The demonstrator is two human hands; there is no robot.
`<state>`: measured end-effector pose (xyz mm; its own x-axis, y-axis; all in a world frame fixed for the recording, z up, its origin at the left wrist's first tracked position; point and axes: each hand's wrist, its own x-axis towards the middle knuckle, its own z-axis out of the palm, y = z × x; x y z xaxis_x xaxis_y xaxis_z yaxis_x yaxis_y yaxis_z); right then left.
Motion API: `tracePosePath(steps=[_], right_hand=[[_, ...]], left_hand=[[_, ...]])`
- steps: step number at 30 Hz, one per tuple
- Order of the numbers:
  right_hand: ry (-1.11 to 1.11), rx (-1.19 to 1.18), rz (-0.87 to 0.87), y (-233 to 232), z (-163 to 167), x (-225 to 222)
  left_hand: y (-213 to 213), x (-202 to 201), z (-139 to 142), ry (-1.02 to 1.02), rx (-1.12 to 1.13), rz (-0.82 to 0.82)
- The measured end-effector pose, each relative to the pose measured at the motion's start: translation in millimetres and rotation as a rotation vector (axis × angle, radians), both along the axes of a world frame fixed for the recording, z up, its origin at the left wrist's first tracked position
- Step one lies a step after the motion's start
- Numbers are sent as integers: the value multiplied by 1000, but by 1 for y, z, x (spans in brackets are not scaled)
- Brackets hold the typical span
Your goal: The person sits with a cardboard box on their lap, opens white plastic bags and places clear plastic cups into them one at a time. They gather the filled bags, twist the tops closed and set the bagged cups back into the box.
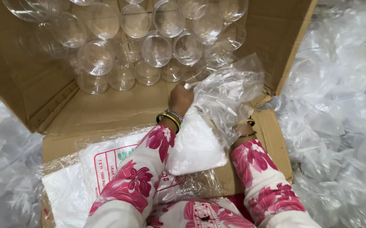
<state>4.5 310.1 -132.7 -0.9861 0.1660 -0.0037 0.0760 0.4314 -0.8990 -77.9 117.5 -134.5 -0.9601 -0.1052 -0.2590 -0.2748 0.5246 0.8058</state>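
The left hand [181, 98] pinches the mouth of a clear plastic bag [227, 90] just below the stacked clear cups [149, 46] in the cardboard box [35, 93] — bag-opening, seemingly. The right hand [243, 122] is hidden behind the bag; its grip can't be told. Next calls for spreading the film.

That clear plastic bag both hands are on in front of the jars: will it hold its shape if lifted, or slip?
Probably floppy: the clear plastic bag is crumpled and folds around the left hand. Likely very light, since the thin film stands up in loose puffs. It may be slippery, judging by its glossy surface. The right hand is mostly hidden behind it, so the grip there cannot be judged.
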Motion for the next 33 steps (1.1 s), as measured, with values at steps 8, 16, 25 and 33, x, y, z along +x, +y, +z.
tracePosePath(steps=[8,16,25,33], right_hand=[[-52,-171,64,12,-12,2],[18,-461,59,3,10,18],[3,-715,3,4,26,84],[-23,-782,-78,8,56,119]], left_hand=[[-2,-5,-28,-14,228,-224],[-1,6,-19,101,468,3],[-34,72,44,20,888,-165],[-48,98,63,203,733,-305]])
